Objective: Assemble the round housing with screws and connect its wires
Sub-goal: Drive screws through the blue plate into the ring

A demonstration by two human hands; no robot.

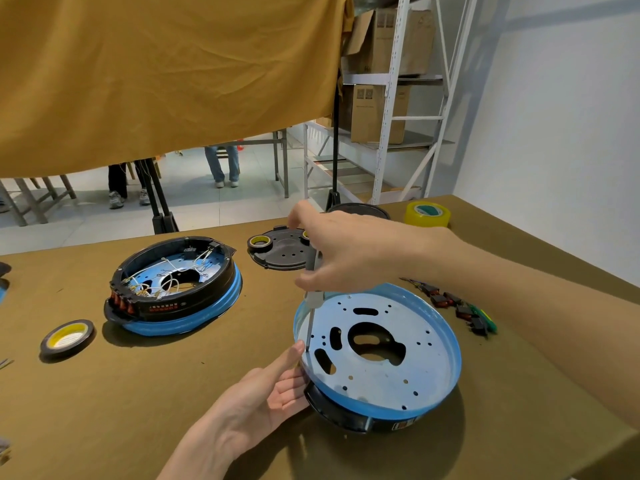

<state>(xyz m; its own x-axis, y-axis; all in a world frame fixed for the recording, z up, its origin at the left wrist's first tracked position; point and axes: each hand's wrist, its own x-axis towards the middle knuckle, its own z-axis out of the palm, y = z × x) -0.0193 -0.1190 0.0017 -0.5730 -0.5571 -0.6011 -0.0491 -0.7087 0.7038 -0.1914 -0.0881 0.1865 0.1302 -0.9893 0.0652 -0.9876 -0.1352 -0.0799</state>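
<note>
A round housing [408, 382] with a blue rim and a perforated metal plate lies tilted at the front right of the table. My right hand [346, 251] grips a screwdriver [313, 299] upright, its tip at a hole near the plate's left edge. My left hand [266, 389] holds the housing's left rim, thumb up beside the screwdriver tip. A second housing [180, 289], black on a blue base, sits at the left with white wires [169, 278] loose inside.
A black round cover [284, 252] lies at the back with a tape roll [259, 241] on it. Another tape roll [67, 336] sits front left, a yellow one [427, 213] back right. Small red-black switches [457, 304] lie right of the housing. A mustard cloth [166, 74] hangs behind.
</note>
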